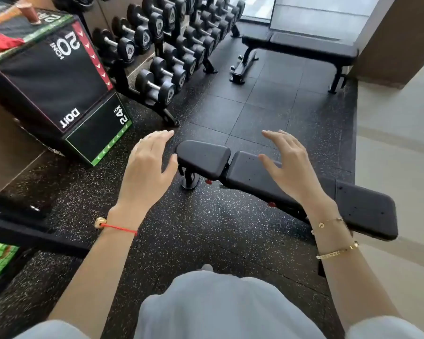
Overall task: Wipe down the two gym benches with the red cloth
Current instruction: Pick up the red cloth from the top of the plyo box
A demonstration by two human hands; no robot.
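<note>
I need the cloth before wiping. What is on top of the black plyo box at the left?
A crumpled red cloth lies on the plyo box, near its left edge, and a brown handle rests farther back. The frame edge cuts off the rest.

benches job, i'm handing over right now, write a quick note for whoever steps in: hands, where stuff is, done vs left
Left hand: open, holds nothing, held over the floor by the near bench's end.
Right hand: open, holds nothing, held over the near bench.
Red cloth: lying on top of the plyo box at far left, not in either hand.
Far bench: by the window, beyond the dumbbell rack.
Done: no wiping can be seen to have been done.
Left: fetch the cloth, wipe the near bench, then the far one.
</note>
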